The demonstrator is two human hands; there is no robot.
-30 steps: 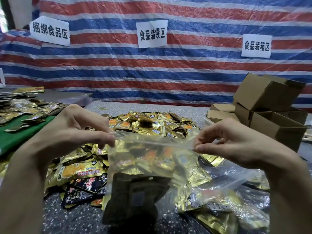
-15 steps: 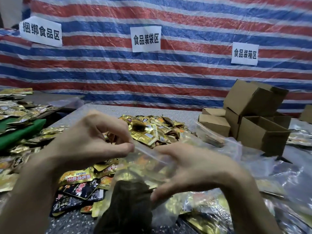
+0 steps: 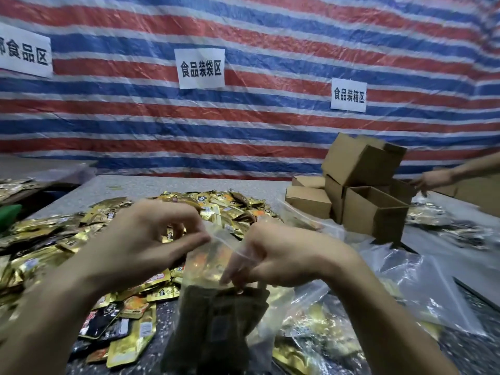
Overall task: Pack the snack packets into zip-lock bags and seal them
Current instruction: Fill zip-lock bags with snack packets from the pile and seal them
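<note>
I hold a clear zip-lock bag (image 3: 213, 269) upright in front of me, with dark packets (image 3: 216, 320) in its lower part. My left hand (image 3: 146, 239) pinches the bag's top strip at its left end. My right hand (image 3: 286, 255) grips the top of the bag close beside it, fingers curled over the plastic. A big heap of gold snack packets (image 3: 221, 207) covers the speckled table (image 3: 130, 185) behind and to the left. The seal itself is blurred.
Empty and filled clear bags (image 3: 405, 280) lie at the right. Open cardboard boxes (image 3: 370, 204) are stacked at the back right, where another person's hand (image 3: 433, 180) reaches in. A striped tarp with paper signs (image 3: 201, 68) hangs behind.
My right hand has slid left along the bag's top strip until it is close to my left hand. The view has swung left, and another person's hand has appeared at the boxes.
</note>
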